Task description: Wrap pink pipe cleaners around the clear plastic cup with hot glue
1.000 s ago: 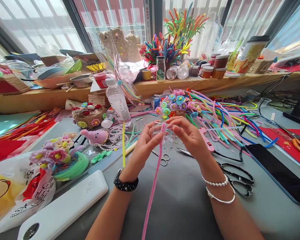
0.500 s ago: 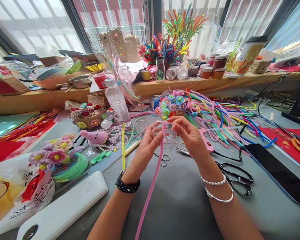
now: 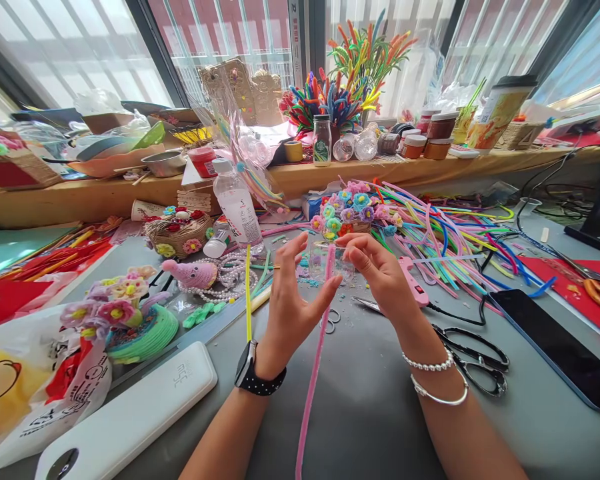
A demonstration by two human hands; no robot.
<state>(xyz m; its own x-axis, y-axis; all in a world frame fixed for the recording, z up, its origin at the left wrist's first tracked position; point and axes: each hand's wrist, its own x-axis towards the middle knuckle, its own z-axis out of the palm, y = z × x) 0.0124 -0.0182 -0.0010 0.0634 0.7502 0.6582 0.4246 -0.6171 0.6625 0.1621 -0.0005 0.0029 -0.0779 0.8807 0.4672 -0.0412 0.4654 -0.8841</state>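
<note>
A long pink pipe cleaner (image 3: pixel 314 373) hangs down in front of me, its upper end at the fingertips of my right hand (image 3: pixel 375 270). Those fingers are pinched together on it. My left hand (image 3: pixel 297 297) is open beside the strip, thumb and fingers spread apart. Behind both hands lies a clear plastic container (image 3: pixel 320 260), partly covered by them. Small scissors (image 3: pixel 333 321) rest on the table just beyond the pink strip. A yellow pipe cleaner (image 3: pixel 249 293) stands out above my left wrist, its lower end hidden there.
A pink glue gun (image 3: pixel 414 283), black-framed glasses (image 3: pixel 480 367) and a phone (image 3: pixel 560 343) lie to the right. A white power bank (image 3: pixel 130 413) and a pink crocheted figure (image 3: pixel 190 275) are on the left. Loose pipe cleaners (image 3: pixel 445 240) and a flower basket (image 3: pixel 347 210) fill the back.
My left hand has let go of the pink pipe cleaner and its fingers have spread open. The strip's lower end has swung to the right. My right hand stays in nearly the same place.
</note>
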